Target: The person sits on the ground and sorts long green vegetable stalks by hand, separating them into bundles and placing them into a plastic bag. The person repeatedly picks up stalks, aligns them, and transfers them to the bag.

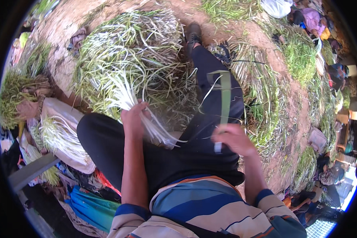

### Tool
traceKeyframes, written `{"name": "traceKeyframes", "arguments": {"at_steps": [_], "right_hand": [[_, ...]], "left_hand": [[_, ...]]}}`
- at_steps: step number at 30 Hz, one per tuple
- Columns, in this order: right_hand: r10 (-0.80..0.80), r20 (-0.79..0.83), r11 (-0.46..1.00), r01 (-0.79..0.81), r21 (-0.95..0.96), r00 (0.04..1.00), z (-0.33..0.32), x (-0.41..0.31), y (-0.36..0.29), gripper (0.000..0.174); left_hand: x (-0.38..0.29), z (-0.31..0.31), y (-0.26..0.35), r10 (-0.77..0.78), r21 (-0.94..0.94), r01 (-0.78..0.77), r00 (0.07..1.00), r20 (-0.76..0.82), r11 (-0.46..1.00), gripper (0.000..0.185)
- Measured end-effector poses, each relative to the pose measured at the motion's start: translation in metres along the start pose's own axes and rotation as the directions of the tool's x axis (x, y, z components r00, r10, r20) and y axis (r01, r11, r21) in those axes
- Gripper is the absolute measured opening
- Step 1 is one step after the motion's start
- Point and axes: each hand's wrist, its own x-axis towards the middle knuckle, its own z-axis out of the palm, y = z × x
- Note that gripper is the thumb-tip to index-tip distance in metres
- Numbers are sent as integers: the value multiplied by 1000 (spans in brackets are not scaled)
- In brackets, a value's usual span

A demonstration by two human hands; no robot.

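Observation:
My left hand [134,119] is closed around a bunch of long, pale plant stalks [123,92]. One part of the bunch fans out beyond the fingers; the other hangs down between my thighs. Over my right thigh is my right hand [233,138], blurred, with its fingers curled. A small whitish piece [217,147] shows just below those fingers, and I cannot tell whether they hold it. Before me lies a large heap of green and pale stalks [131,47]. A loose stalk [209,92] lies across my dark trousers [208,62], which bear a green stripe.
More stalks [261,89] lie beside my right leg. At left, a pale sack [59,107] carries a bunch of whitish stalks [67,136], near a metal bar [34,171] and blue-green cloth [90,205]. A white plastic bag [277,7] and several people [314,20] are at right.

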Motion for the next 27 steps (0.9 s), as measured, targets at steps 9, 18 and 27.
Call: {"name": "traceKeyframes", "arguments": {"at_steps": [9,18,27], "right_hand": [[-33,-698,856,-341,-390,715,-83,-88,76,40],[-148,2,985,147,-87,989,110,116,-17,31],[-30,34,990,25,142,999,150,141,-13,19]], "left_hand": [[-3,-5,-5,-69,-93,78,993,95,993,23],[-22,5,-3,-34,-17,35,997,65,999,23],[-23,0,-10,14,120,-18,1000,28,993,19]]}}
